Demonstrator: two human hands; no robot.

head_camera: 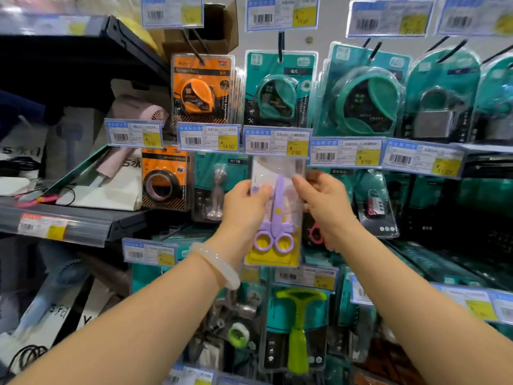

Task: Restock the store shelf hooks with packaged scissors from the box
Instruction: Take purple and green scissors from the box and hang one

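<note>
The clear pack (274, 212) held purple scissors (275, 218) over a yellow card; left hand (244, 209) and right hand (324, 201) gripped its sides.

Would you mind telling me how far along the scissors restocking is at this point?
Done: nothing I can confirm; no other scissors packs show on the hooks. In hand: one pack of purple scissors, gripped by the left hand and right hand, its top just below the 2.90 price tag. Left: whether it is seated on the hook is hidden behind that tag. The box is out of view, so the remaining stock is unknown.
</note>
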